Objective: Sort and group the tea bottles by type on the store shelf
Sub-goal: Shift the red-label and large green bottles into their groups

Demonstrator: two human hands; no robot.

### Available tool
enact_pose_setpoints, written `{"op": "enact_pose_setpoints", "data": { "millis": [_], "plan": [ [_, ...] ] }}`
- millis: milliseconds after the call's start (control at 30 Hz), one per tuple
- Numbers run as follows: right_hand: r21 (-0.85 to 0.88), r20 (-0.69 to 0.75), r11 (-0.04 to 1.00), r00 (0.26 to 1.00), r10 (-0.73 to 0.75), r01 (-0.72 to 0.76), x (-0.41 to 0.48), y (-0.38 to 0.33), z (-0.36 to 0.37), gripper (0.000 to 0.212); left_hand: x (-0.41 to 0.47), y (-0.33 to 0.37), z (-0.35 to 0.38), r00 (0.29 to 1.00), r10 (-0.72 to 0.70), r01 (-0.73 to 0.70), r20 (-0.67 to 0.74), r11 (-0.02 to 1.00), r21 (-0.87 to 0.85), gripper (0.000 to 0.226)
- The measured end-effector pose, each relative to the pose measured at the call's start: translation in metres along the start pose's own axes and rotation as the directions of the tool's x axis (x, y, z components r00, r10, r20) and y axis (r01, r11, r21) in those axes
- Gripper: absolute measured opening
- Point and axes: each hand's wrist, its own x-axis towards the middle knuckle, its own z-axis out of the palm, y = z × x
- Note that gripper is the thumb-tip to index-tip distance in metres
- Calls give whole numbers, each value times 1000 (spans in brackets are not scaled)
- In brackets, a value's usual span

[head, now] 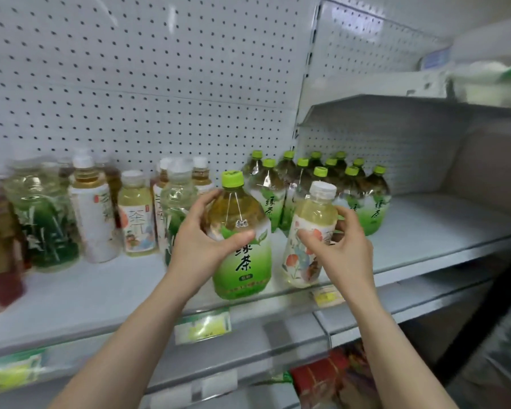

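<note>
We note green-capped green-label bottles already grouped at the rear of the white metal shelf. Our left hand grasps another large green-capped tea bottle; our right hand grasps a white-capped floral-label bottle. The mixed white-capped bottles to the left remain unsorted.

My left hand grips a green-capped tea bottle, my right hand a white-capped floral bottle, both at the shelf front. I see green-capped bottles clustered behind, mixed bottles to the left.

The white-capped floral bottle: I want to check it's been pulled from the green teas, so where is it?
It stands near the shelf's front edge, right of centre, in the right hand, beside the green-capped bottle the left hand holds.
</note>
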Motion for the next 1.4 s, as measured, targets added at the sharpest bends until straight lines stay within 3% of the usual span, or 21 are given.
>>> {"op": "enact_pose_setpoints", "data": {
  "millis": [300, 567, 700, 767, 833, 1000, 1100, 1167, 1200, 1233, 1267, 1333, 1367, 1400],
  "plan": [
    [10, -20, 1000, 1000, -8, 8, 41, 35, -7, 60, 73, -55, 75, 998, -41, 39, 57, 999, 32, 84],
    [32, -16, 999, 999, -35, 36, 69, 56, 8, 63, 105, -90, 122, 997, -39, 33, 63, 996, 86, 77],
    [44, 18, 998, 998, -55, 54, 81, 65, 10, 63, 98, -102, 130, 994, -95, 86, 62, 987, 136, 114],
    [43, 45, 997, 997, -65, 63, 88, 70, 10, 64, 92, -110, 128, 973, -172, 173, 151, 985, 8, 126],
    [51, 65, 996, 995, -73, 70, 93, 74, 9, 63, 91, -114, 127, 958, -196, 214, 208, 975, -65, 126],
    [34, 104, 994, 989, -109, 106, 101, 77, 9, 63, 94, -104, 139, 953, -210, 227, 217, 972, -54, 128],
    [59, 154, 991, 979, -131, 123, 101, 75, 11, 63, 84, -99, 132, 957, -211, 203, 201, 977, 61, 111],
    [83, 190, 988, 971, -146, 133, 99, 72, 15, 64, 70, -91, 117, 986, -110, 70, 123, 954, 290, 88],
    [94, 211, 986, 965, -155, 137, 97, 70, 18, 64, 61, -85, 107, 999, 21, -34, 34, 907, 420, 78],
    [105, 234, 984, 958, -167, 146, 95, 68, 21, 64, 52, -77, 94, 978, 197, -129, -74, 840, 527, 67],
    [113, 260, 981, 948, -183, 158, 92, 64, 26, 65, 43, -70, 79, 909, 367, -180, -199, 774, 608, 58],
    [123, 311, 977, 929, -202, 171, 85, 55, 38, 68, 31, -62, 51, 724, 536, -106, -433, 708, 698, 56],
    [129, 338, 977, 919, -205, 171, 81, 50, 45, 68, 28, -59, 38, 691, 502, -6, -519, 723, 691, 66],
    [135, 368, 977, 907, -206, 167, 78, 47, 53, 68, 28, -56, 27, 711, 404, 103, -576, 750, 654, 79]
  ]
}}
